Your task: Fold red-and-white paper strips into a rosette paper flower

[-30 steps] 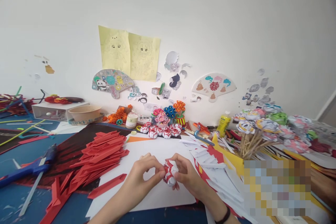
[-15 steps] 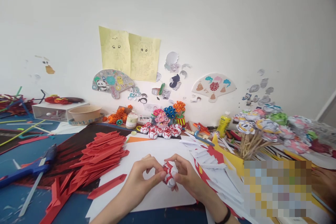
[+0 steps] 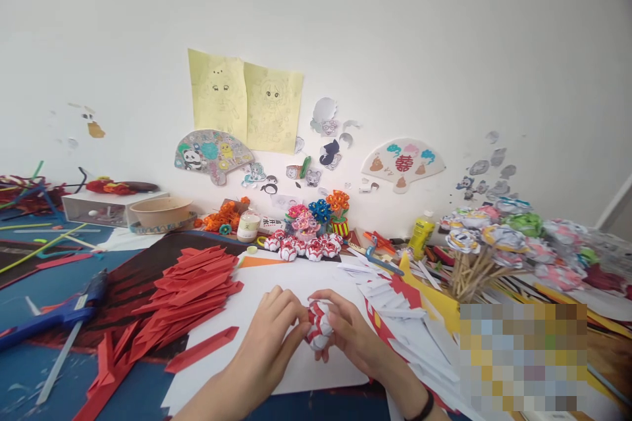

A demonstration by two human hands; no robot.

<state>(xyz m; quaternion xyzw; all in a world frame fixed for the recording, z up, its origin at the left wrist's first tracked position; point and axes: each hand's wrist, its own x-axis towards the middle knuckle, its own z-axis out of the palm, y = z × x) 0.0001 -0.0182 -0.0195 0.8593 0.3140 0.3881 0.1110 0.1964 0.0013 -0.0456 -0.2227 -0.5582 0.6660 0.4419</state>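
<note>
A small red-and-white folded paper ball [image 3: 320, 327] is held up between both hands, above a white sheet of paper [image 3: 266, 375]. My right hand [image 3: 355, 335] wraps round its right side, thumb in front and fingers behind and below. At its left edge, the thumb and fingertips of my left hand [image 3: 276, 335] pinch it; my fingers partly hide that side. Left of my left hand lies a heap of folded red paper strips [image 3: 192, 289], with a single red strip [image 3: 202, 350] on the white sheet. Folded white paper strips [image 3: 395, 302] lie right of my right hand.
Several finished red-and-white paper balls [image 3: 315, 248] sit in a row behind the sheet. A blue glue gun [image 3: 81, 306] lies at left. Paper flowers on sticks [image 3: 474, 243] stand at right, near a yellow bottle [image 3: 421, 235]. A beige bowl [image 3: 162, 214] stands at back left.
My left hand has turned, its back now raised and its fingers closer together at the ball's left side. The ball has turned slightly in my right hand.
</note>
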